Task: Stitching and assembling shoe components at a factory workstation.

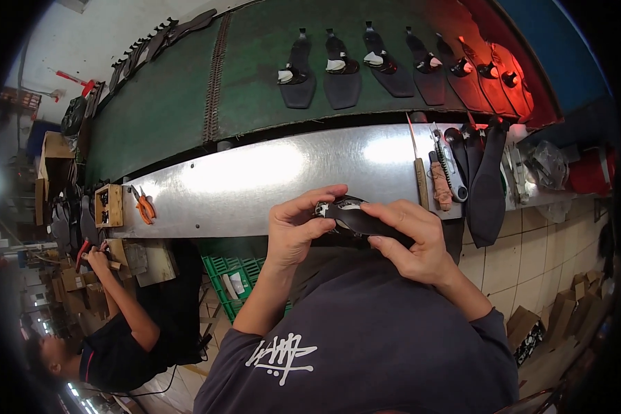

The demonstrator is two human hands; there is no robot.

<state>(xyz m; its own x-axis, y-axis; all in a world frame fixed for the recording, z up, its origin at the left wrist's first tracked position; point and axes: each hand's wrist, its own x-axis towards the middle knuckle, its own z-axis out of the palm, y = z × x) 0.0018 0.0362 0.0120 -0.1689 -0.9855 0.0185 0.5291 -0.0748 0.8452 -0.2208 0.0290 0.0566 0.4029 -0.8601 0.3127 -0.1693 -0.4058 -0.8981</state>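
In front of my chest, just off the near edge of the metal bench, I hold a black sandal piece [359, 222] with a pale band and a small shiny fitting at its left end. My left hand [293, 226] pinches that end between thumb and fingers. Around the other end, my right hand [415, 238] is closed, thumb below and fingers on top. Part of the piece is hidden by my fingers. To the right, a dark sandal sole [487, 186] hangs over the bench edge.
A metal bench [255, 169] borders a green conveyor belt [159, 117] carrying several black sandals [341, 83], some in red light. Orange-handled pliers [145, 207] and a wooden box [109, 205] lie left; an awl [421, 179] lies right. A co-worker [127, 338] works at far left beside a green crate [221, 269].
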